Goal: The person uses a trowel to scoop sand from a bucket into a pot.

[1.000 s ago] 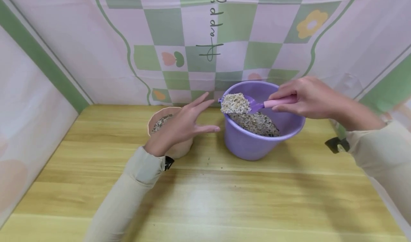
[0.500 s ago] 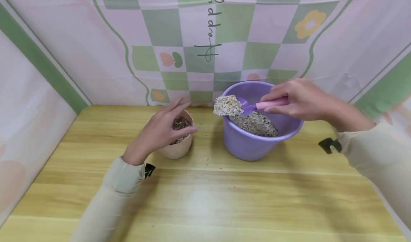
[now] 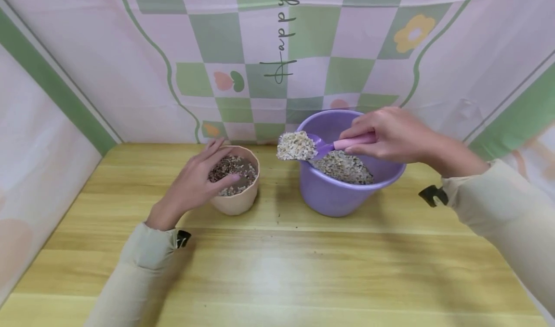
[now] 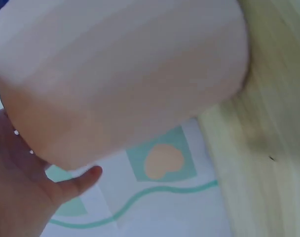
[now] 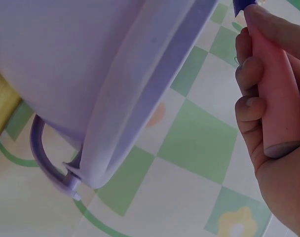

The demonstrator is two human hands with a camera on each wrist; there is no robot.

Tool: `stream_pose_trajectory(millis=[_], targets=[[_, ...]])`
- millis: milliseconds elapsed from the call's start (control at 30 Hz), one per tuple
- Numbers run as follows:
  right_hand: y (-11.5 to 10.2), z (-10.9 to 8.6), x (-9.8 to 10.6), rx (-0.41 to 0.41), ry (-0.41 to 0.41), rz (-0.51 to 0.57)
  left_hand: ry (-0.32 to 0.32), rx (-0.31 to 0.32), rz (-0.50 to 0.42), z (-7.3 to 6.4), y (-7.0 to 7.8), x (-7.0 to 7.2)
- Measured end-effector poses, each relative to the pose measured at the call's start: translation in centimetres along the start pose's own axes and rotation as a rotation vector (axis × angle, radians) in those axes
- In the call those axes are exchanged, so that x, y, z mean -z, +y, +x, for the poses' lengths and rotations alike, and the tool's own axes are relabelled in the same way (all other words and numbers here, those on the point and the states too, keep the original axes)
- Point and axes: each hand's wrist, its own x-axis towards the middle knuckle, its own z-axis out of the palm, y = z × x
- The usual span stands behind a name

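My right hand (image 3: 392, 137) grips the pink handle (image 5: 278, 98) of a small garden trowel with a purple blade (image 3: 323, 148). A heap of pale, coarse grit (image 3: 297, 145) fills the blade, which extends past the left rim of a purple bucket (image 3: 331, 199). More of this grit (image 3: 344, 168) lies in the bucket. To the left stands a peach flowerpot (image 3: 236, 204) with brown soil and pale grains inside. My left hand (image 3: 191, 185) is at the pot's left rim, fingers spread and thumb over the opening. In the left wrist view the pot's side (image 4: 130, 84) fills much of the frame.
Both containers stand on a wooden table (image 3: 269, 279) near its back edge. Dark crumbs lie on the wood between and in front of them. Behind hangs a green-and-white checked cloth (image 3: 264, 84). The bucket's handle (image 5: 39, 153) hangs down in the right wrist view.
My right hand has carried the loaded trowel leftward from above the bucket to past its rim. My left hand has drawn back left, uncovering more of the pot's opening.
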Motion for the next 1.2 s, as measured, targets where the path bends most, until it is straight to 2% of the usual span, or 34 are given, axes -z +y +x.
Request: stream_pose_trajectory(millis=[167, 267, 533, 833, 1200], targets=[[-0.1, 0.2, -0.2, 0.002, -0.014, 0.028, -0.004, -0.042, -0.019, -1.0, -0.9, 0.1], [-0.2, 0.3, -0.4, 0.009, -0.016, 0.035, -0.004, -0.043, -0.018, -1.5, -1.3, 0.1], [-0.7, 0.8, -0.8, 0.029, -0.024, 0.056, -0.020, 0.055, -0.065, -2.2, -1.4, -0.2], [-1.6, 1.8, -1.1, -0.018, -0.063, 0.074, 0.022, 0.037, -0.087, -2.6, -2.2, -0.5], [-1.8, 2.9, -1.7, 0.040, -0.036, 0.072, -0.016, 0.110, -0.099, -3.7, -3.0, -0.7]])
